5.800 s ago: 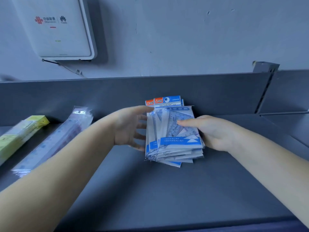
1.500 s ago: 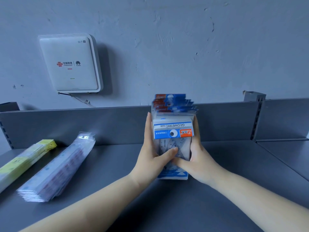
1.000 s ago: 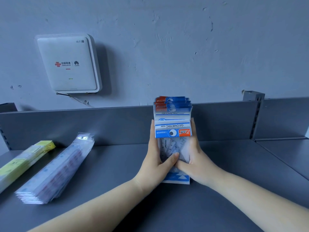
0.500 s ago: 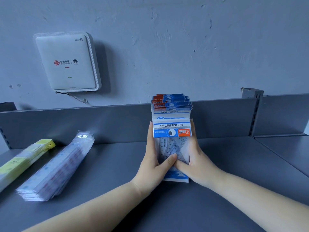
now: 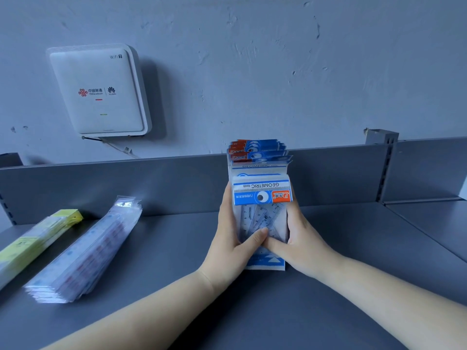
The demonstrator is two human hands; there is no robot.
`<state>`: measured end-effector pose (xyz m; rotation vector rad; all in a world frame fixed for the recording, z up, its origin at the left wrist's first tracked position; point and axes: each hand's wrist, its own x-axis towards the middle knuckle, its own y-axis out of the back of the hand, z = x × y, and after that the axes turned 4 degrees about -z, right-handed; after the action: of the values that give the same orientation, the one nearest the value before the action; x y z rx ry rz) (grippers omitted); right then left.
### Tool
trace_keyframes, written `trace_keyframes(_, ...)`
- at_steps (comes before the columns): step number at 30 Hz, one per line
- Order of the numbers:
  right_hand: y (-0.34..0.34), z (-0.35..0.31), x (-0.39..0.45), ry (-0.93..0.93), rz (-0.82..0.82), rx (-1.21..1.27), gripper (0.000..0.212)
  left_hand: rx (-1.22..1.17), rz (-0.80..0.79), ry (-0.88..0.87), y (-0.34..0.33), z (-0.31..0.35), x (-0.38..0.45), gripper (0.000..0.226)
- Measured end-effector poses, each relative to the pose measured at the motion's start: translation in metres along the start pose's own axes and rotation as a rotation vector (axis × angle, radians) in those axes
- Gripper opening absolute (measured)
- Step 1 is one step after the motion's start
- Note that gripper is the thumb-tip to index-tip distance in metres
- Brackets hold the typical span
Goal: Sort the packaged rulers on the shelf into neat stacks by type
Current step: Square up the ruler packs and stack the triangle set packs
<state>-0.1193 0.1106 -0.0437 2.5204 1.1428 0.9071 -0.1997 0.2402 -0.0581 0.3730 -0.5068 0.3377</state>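
Grey metal shelf [image 5: 177, 248] carries three kinds of packaged rulers. One stack of geometric-tool packs [image 5: 260, 198] stands upright at the middle, lower edge on the shelf, clamped between the left hand [image 5: 231, 238] and right hand [image 5: 299, 238], thumbs meeting on its front. One clear ruler stack [image 5: 86, 251] and one yellow pack [image 5: 35, 243] lie at left.

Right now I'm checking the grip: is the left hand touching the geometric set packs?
Touching. The head view shows the left hand wrapped around the left edge of the geometric set packs, thumb pressed on the front pack.
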Motion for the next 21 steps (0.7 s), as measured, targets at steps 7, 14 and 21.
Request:
trace_keyframes(7,0.013,-0.014,0.012,-0.098,-0.080,0.121,0.073,-0.172,-0.049,0.179,0.008,0.022,0.015,0.058)
trace_keyframes(14,0.010,0.003,0.022,-0.429,-0.223,0.237,0.053,-0.001,-0.178,0.660,0.019,0.018,0.023,0.033)
trace_keyframes(21,0.010,-0.005,0.022,-0.487,-0.159,0.258,0.045,-0.109,-0.105,0.612,0.021,0.019,0.017,0.008)
